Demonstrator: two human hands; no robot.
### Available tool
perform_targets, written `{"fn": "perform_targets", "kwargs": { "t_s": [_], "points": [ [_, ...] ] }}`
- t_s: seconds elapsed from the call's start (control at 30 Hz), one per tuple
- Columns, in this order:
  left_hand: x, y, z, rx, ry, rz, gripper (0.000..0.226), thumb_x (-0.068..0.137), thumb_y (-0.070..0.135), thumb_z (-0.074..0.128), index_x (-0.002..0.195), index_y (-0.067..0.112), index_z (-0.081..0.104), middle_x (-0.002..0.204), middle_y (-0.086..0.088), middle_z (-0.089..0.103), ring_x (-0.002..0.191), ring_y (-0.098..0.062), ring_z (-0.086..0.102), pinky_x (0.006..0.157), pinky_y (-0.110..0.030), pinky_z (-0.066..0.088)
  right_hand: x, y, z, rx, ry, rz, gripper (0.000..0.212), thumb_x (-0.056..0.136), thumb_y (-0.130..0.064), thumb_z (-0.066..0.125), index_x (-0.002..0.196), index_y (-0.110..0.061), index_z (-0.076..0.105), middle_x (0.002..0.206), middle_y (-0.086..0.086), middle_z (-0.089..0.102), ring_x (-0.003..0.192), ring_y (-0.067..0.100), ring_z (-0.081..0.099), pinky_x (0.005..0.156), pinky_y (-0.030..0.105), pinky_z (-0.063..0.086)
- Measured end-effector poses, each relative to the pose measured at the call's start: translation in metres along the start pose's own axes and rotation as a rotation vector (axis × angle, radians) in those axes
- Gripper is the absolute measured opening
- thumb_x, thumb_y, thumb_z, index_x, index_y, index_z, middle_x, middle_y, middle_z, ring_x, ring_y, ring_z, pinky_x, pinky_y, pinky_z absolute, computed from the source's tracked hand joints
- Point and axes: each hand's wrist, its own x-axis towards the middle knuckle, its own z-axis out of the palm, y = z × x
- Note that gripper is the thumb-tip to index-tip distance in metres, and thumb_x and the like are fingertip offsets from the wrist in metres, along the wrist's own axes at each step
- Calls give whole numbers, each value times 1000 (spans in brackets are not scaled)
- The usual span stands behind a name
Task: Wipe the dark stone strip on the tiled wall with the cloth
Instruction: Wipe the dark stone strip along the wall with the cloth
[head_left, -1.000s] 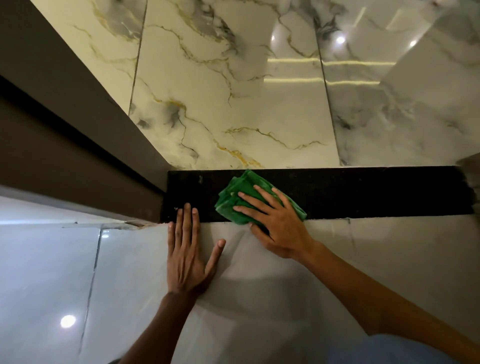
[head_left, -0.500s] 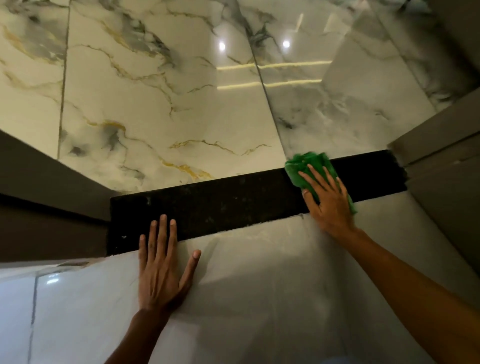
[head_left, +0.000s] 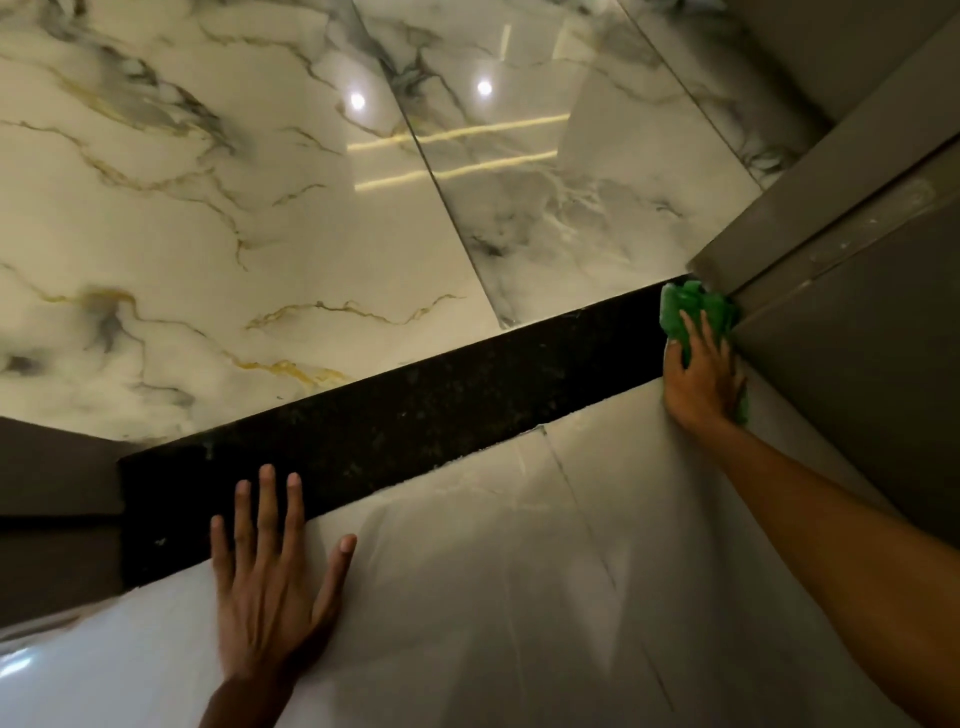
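Observation:
The dark stone strip (head_left: 395, 421) runs slanting across the tiled wall, from lower left to upper right. A green cloth (head_left: 688, 309) is pressed against the strip's far right end, right at the grey side wall. My right hand (head_left: 701, 379) lies flat over the cloth, fingers pointing up, and covers its lower part. My left hand (head_left: 270, 577) rests flat and spread on the pale tile below the strip's left part, with its fingertips reaching onto the dark stone. It holds nothing.
Glossy white marble tiles (head_left: 260, 208) with gold and grey veins sit above the strip. Pale grey tiles (head_left: 493, 597) lie below it. A grey wall or frame (head_left: 857, 312) closes the right end and a dark grey surface (head_left: 52, 493) borders the left end.
My right hand has slid the cloth along the strip from near its left part to the far right end. My left hand has stayed pressed on the tile. The view has swung right.

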Motion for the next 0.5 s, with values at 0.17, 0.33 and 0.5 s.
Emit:
{"fn": "perform_targets", "kwargs": {
  "t_s": [0.17,0.33,0.5],
  "points": [
    [0,0,1,26,5,4,96,105,76,20,177,13,18,189,-12,7,175,-35,6,139,-63,11,-9,-5,6,43,58,39,52,117,-34,42,169,-30,42,182,-3,29,170,30,23,135,55,15],
    [0,-3,5,30,19,13,97,104,77,20,178,14,16,189,-10,5,175,-34,5,140,-62,8,-25,-10,15,112,164,125,47,117,-31,43,162,-23,54,174,4,46,165,30,35,132,49,23],
    [1,-2,2,28,-17,8,97,104,77,22,177,14,16,189,-11,5,175,-35,5,139,-64,11,-37,-16,12,244,136,204,48,118,-32,40,162,-19,52,171,14,47,160,34,42,130,48,29]
  ]
}}
